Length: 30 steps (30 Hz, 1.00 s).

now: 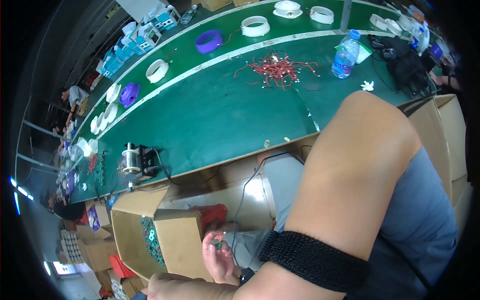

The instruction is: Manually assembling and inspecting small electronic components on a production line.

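Note:
Near the bottom centre, my left hand (217, 260) is palm up with its fingers curled round a small green part (217, 244); a white tip shows at its fingertips. My right arm, with a wide black band, bends across the lower right. What looks like my right hand (187, 287) lies along the bottom edge, its fingers hidden. Just left of my left hand stands an open cardboard box (182, 240). Inside it is a heap of small green parts (151, 239).
A green bench (200, 120) carries a pile of red wires (277, 70), a water bottle (346, 54) and a solder wire spool (131, 160). White and purple rings (208, 42) line the far strip. A black cable (245, 192) hangs below the bench edge.

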Available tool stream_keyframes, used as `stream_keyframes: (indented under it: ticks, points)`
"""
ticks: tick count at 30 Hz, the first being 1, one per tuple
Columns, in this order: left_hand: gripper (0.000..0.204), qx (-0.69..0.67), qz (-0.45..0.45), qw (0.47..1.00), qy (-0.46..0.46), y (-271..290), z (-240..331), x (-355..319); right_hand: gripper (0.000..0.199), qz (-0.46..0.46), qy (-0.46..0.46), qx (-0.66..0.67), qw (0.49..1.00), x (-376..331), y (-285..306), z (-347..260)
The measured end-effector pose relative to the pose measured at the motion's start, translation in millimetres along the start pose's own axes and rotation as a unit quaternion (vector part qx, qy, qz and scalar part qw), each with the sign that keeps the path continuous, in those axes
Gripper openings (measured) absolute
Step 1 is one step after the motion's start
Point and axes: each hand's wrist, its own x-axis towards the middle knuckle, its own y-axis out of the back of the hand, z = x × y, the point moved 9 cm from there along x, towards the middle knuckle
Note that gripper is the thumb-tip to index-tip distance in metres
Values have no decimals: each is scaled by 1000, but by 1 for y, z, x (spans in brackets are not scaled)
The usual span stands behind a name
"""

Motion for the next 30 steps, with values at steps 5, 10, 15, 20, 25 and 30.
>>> stream_keyframes:
  ticks: [5, 10, 15, 20, 25, 30]
  points:
    - [39, 45, 7, 999, -26, 26, 1, 0, 26, 20, 11, 50, 998, -4, -6, 15]
    - [40, 67, 9, 997, -28, 17, 2, 6, 27, 44, 42, 113, 992, -4, -15, 35]
    - [39, 8, 8, 1000, 9, -4, 2, 5, 28, 59, 78, 175, 980, -3, -30, 50]
    - [42, 39, -33, 999, -6, -21, 2, 23, 29, 79, 84, 201, 973, -24, -39, 64]
    - [37, 108, 2, 993, 41, 6, -14, 18, 33, 209, -198, 26, 957, -98, -84, 116]
    - [36, 158, -9, 985, 62, -70, 2, 15, 35, 99, -286, -121, 945, -136, -130, 139]
